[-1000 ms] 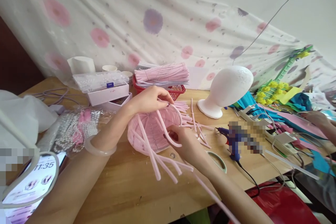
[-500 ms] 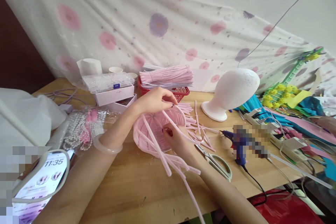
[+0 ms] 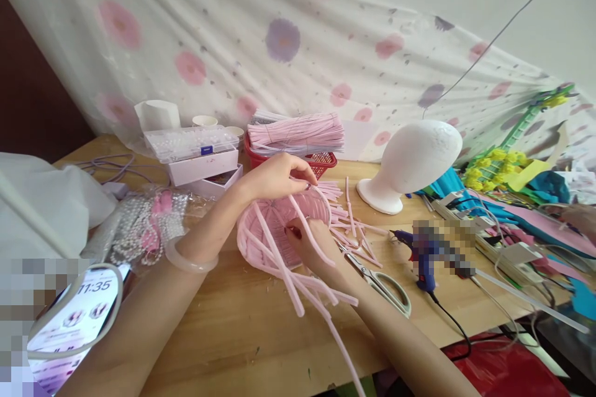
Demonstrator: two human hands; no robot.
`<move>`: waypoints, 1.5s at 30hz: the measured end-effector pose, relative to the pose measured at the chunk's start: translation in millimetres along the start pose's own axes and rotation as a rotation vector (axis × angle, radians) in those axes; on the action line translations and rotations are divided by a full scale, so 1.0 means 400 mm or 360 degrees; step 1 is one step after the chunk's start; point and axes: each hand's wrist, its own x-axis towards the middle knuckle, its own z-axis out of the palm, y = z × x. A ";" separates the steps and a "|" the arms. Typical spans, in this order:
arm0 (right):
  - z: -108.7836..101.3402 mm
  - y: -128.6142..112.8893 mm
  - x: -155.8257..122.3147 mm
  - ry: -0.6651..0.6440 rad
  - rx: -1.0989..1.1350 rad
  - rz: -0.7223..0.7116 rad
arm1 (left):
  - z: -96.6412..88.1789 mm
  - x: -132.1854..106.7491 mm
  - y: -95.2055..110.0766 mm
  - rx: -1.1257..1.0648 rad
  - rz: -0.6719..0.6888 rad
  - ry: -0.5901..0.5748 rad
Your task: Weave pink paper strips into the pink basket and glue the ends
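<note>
A bowl-shaped piece woven from pink chenille stems (image 3: 249, 242) lies on its side on the table, its opening facing me. My left hand (image 3: 282, 175) reaches over it, thumb and fingers pinched on its far upper rim. Inside the opening is my right hand (image 3: 310, 245), its fingers curled closed near the woven wall; what they hold, if anything, is hidden. Several loose stem ends (image 3: 279, 267) stick out of the piece toward me, and one crosses in front of my right hand.
Cut pink stems (image 3: 356, 236) and scissors (image 3: 379, 285) lie to the right, near a blue glue gun (image 3: 423, 260). A white foam head (image 3: 414, 158) stands behind. At the back is a red basket (image 3: 323, 164) of stem bundles. Pearl strands (image 3: 139, 229) and a phone (image 3: 77, 322) lie left.
The stem crossing my right hand has shifted left and now hangs over the back of that hand. Both hands keep nearly the same place on the woven piece.
</note>
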 end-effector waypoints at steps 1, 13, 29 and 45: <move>-0.002 -0.007 0.003 -0.0006 -0.0013 0.0001 | 0.000 0.000 0.000 -0.0001 0.0002 -0.0001; -0.001 0.012 0.036 -0.0056 0.0026 -0.0186 | 0.002 -0.003 0.005 -0.0007 0.0005 -0.0020; -0.036 -0.027 0.028 -0.0175 -0.0152 -0.0119 | 0.005 -0.002 -0.006 -0.0006 0.0049 -0.0011; -0.041 -0.051 0.035 -0.0397 -0.0315 0.0008 | 0.005 -0.002 0.002 0.0017 0.0048 -0.0027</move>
